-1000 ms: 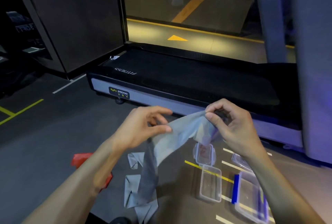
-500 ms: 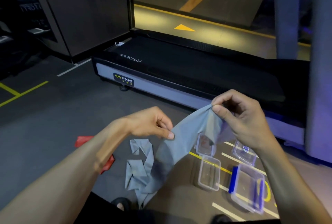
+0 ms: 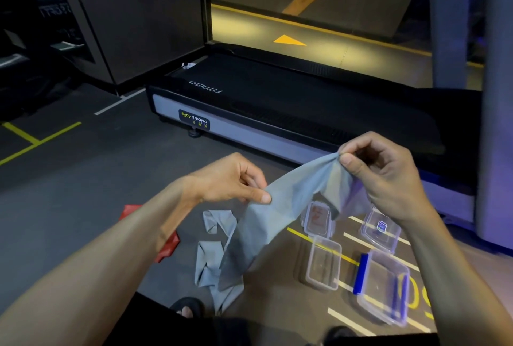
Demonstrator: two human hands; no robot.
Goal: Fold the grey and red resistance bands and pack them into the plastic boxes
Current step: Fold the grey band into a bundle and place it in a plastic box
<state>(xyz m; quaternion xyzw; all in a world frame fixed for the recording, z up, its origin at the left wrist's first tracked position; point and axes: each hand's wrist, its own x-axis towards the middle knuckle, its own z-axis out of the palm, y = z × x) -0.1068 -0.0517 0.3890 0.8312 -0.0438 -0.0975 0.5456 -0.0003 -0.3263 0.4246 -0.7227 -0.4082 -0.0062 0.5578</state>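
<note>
I'm pinching the grey resistance band point(image 3: 288, 206) with both hands point(image 3: 227, 179) point(image 3: 380, 170); its trailing tail may be snagging underfoot, spoiling the fold

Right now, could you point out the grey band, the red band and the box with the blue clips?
grey band point(image 3: 280, 206): head view, on the stretch held up between the two hands.
red band point(image 3: 166, 248): head view, on the corner showing below the left forearm.
box with the blue clips point(image 3: 384, 290): head view, on its clear bottom.

Single head-worn wide-angle view, looking forward and down, close over the floor point(image 3: 83, 206), treadmill point(image 3: 305, 101) beyond
</note>
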